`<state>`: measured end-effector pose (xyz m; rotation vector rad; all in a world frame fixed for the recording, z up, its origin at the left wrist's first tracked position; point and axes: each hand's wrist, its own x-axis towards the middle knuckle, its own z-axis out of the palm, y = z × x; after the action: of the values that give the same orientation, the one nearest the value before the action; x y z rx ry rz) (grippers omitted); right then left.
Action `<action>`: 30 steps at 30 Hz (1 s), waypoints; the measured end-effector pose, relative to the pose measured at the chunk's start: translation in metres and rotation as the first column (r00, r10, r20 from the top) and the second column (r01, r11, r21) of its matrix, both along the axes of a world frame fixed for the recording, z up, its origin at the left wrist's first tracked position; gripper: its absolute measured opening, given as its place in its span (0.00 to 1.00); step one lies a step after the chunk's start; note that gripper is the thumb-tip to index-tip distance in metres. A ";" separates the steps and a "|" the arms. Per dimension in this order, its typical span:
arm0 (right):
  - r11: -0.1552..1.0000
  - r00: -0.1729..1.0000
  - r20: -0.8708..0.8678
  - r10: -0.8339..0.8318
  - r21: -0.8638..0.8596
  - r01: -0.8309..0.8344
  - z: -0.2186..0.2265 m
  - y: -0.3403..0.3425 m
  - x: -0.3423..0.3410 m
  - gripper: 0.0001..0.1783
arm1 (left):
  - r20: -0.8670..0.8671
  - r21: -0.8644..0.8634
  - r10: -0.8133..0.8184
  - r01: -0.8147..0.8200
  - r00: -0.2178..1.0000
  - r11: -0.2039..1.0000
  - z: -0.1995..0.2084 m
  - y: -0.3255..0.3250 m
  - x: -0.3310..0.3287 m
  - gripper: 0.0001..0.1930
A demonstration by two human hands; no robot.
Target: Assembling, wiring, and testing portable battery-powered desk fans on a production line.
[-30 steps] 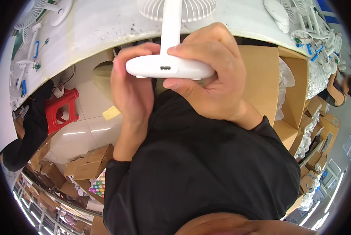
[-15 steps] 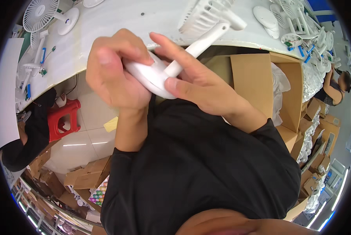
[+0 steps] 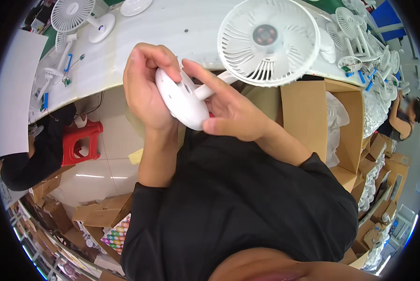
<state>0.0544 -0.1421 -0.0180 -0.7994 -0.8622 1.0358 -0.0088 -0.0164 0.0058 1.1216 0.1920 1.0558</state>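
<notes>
- Left hand [image 3: 146, 89]: clasped around the fan base [image 3: 182, 100].
- Right hand [image 3: 233, 112]: fingers closed on the same base.
- Fan head [image 3: 268, 42]: above the white table [image 3: 172, 28].
- Cardboard box [image 3: 313, 112]: beside the right forearm.

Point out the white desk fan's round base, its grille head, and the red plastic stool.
White fan's round base [image 3: 182, 100], head view: underside of base.
White fan's grille head [image 3: 266, 42], head view: front grille.
Red plastic stool [image 3: 81, 140], head view: seat top.

I've got just one cam, up on the head, looking straight down, v. close to both hands and the white fan [image 3: 228, 61]. Table sits up top.
</notes>
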 end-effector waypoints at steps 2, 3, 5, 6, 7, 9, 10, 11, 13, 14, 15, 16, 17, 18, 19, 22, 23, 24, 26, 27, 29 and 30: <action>0.994 0.987 -0.156 0.026 -0.101 -0.042 0.004 -0.003 -0.004 0.48 | -0.038 0.038 0.017 -0.016 0.999 0.999 0.003 -0.007 -0.010 0.19; 0.991 0.973 -0.228 0.036 -0.118 -0.065 0.006 -0.005 -0.005 0.49 | -0.035 0.046 0.005 -0.003 0.999 0.999 0.003 -0.010 -0.013 0.19; 0.985 0.979 -0.201 0.025 -0.160 -0.058 0.009 -0.007 -0.008 0.50 | -0.016 0.094 0.002 -0.001 1.000 0.996 0.003 -0.013 -0.015 0.20; 0.984 0.985 -0.168 0.031 -0.168 -0.060 0.009 -0.007 -0.009 0.50 | 0.025 0.133 -0.011 0.008 1.000 0.991 0.003 -0.014 -0.016 0.20; 0.982 0.990 -0.137 0.040 -0.175 -0.064 0.010 -0.008 -0.010 0.50 | 0.064 0.174 -0.024 0.013 0.998 0.985 0.003 -0.016 -0.017 0.20; 0.982 0.993 -0.113 0.045 -0.176 -0.064 0.010 -0.007 -0.009 0.50 | 0.094 0.220 -0.044 0.023 0.995 0.975 0.005 -0.016 -0.020 0.21; 0.983 0.995 -0.077 0.056 -0.171 -0.068 0.010 -0.006 -0.009 0.52 | 0.116 0.225 -0.062 0.035 0.991 0.974 0.006 -0.016 -0.021 0.21; 0.983 0.997 -0.035 0.067 -0.168 -0.072 0.010 -0.006 -0.009 0.55 | 0.142 0.229 -0.079 0.045 0.987 0.972 0.008 -0.016 -0.021 0.21; 0.990 0.998 0.012 0.066 -0.123 -0.064 0.009 -0.004 -0.008 0.59 | 0.209 0.238 -0.109 0.057 0.972 0.969 0.010 -0.015 -0.020 0.22; 0.985 0.993 0.066 0.093 -0.155 -0.082 0.008 -0.003 -0.008 0.59 | 0.211 0.248 -0.110 0.056 0.971 0.967 0.011 -0.013 -0.019 0.22; 0.990 0.997 0.045 0.067 -0.124 -0.061 0.008 -0.001 -0.010 0.59 | 0.161 0.157 -0.103 0.078 0.982 0.985 0.012 -0.012 -0.018 0.22; 0.995 0.999 0.027 0.041 -0.093 -0.039 0.007 0.000 -0.013 0.60 | 0.113 0.064 -0.100 0.093 0.989 0.994 0.012 -0.011 -0.017 0.22; 0.998 1.000 0.012 0.019 -0.057 -0.019 0.006 0.003 -0.014 0.60 | 0.069 -0.025 -0.099 0.101 0.993 0.995 0.012 -0.009 -0.015 0.22; 1.000 1.000 -0.007 0.003 -0.013 -0.003 0.004 0.006 -0.015 0.60 | 0.022 -0.107 -0.106 0.108 0.994 0.988 0.011 -0.006 -0.014 0.22; 1.000 1.000 -0.001 0.008 -0.018 -0.008 0.004 0.007 -0.015 0.60 | 0.028 -0.110 -0.094 0.096 0.995 0.989 0.011 -0.003 -0.016 0.22; 0.990 0.999 -0.001 0.052 -0.127 -0.052 0.003 0.005 -0.014 0.62 | -0.049 0.061 -0.165 0.168 0.985 0.984 0.006 0.003 -0.025 0.23; 0.984 0.998 -0.004 0.065 -0.166 -0.065 0.004 0.003 -0.015 0.62 | -0.070 0.113 -0.200 0.207 0.977 0.972 0.003 0.003 -0.028 0.24; 0.983 0.998 -0.005 0.065 -0.170 -0.065 0.005 0.000 -0.014 0.62 | -0.078 0.109 -0.189 0.197 0.979 0.974 0.001 0.002 -0.029 0.24; 0.977 0.995 0.014 0.102 -0.189 -0.097 0.008 -0.005 -0.015 0.64 | 0.050 0.154 -0.206 0.196 0.977 0.968 0.000 -0.003 -0.031 0.24; 0.973 0.993 0.020 0.120 -0.198 -0.114 0.009 -0.007 -0.015 0.65 | 0.111 0.176 -0.214 0.193 0.970 0.965 0.001 -0.006 -0.032 0.24; 0.971 0.988 0.052 0.145 -0.198 -0.132 0.010 -0.006 -0.015 0.66 | 0.193 0.214 -0.220 0.177 0.956 0.960 0.005 -0.012 -0.027 0.24; 0.985 0.990 0.109 0.090 -0.156 -0.072 0.010 -0.004 -0.015 0.65 | 0.137 0.133 -0.170 0.152 0.976 0.979 0.007 -0.015 -0.024 0.24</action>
<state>0.0391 -0.1456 -0.0084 -0.9668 -0.9285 1.1457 -0.0324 -0.0315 0.0128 1.1426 -0.0815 1.0103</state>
